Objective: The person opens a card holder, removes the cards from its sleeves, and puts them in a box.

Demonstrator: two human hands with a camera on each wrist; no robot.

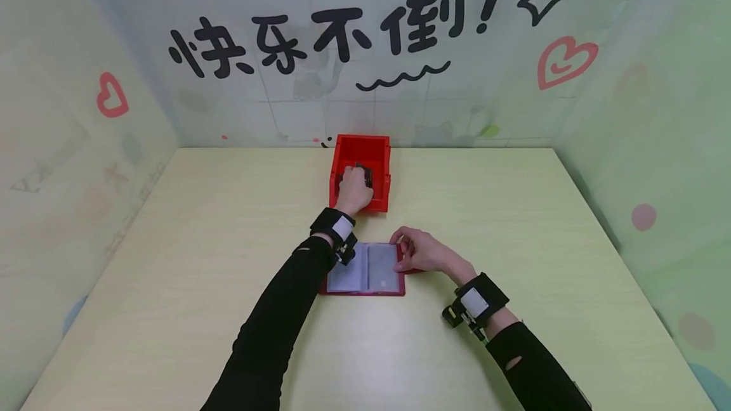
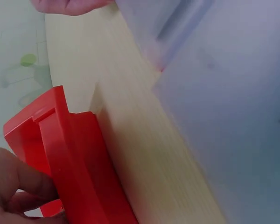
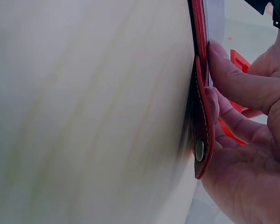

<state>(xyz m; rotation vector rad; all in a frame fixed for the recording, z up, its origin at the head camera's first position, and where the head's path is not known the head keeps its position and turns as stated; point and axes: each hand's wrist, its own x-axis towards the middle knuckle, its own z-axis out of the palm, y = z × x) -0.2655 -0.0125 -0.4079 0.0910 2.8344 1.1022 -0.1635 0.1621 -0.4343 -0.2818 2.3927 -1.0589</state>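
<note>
An open card holder [image 1: 384, 271] with a red cover and clear plastic sleeves lies on the table, its left part partly hidden by my left wrist. My right hand [image 1: 421, 251] pinches its right edge between thumb and fingers. A red strap with a metal snap [image 3: 199, 150] sticks out beside those fingers. Beyond the holder, my left hand [image 1: 354, 190] reaches into a red bin [image 1: 381, 156], fingers bent near small dark things [image 1: 367, 176]. In the left wrist view the bin wall [image 2: 79, 158] hides part of the fingers, so what they grip is unclear.
The bin stands at the table's far edge, against a printed backdrop [image 1: 274, 100]. Pale wood tabletop [image 1: 228, 221] spreads around the holder, with fabric walls on both sides.
</note>
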